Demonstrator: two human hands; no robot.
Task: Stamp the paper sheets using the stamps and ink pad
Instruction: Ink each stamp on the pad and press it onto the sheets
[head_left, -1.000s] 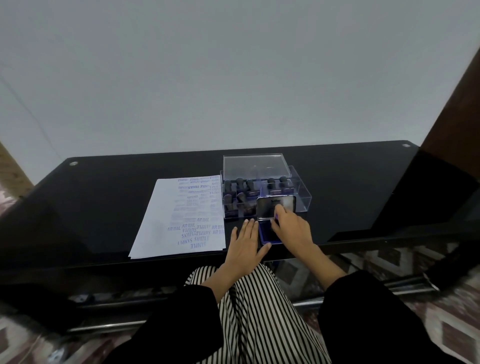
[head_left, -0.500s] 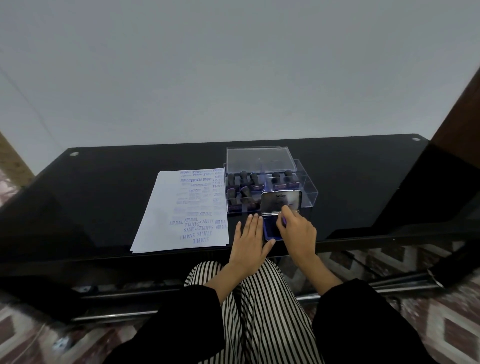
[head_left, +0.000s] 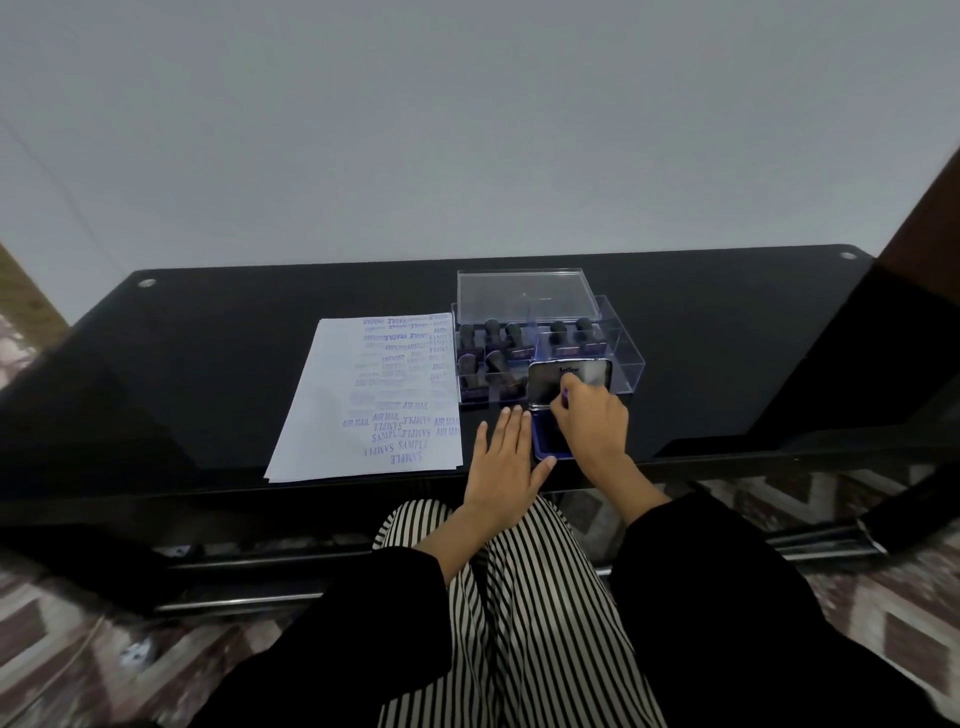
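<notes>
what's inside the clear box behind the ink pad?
About seven dark-handled stamps sit in the clear box's left and rear compartments; the right-end one looks empty. The ink pad's raised lid and the right hand, pinching a purple stamp, cover the front middle.

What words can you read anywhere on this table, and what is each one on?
"Artline": raised ink pad lid.
"SAMPLE": paper sheet, near edge, several times.
"AIR MAIL": same sheet, just beyond.
"AMENDED": mid sheet.
"FRAGILE": far edge.
Remaining stamp marks: too smeared or overlapped to read.
</notes>
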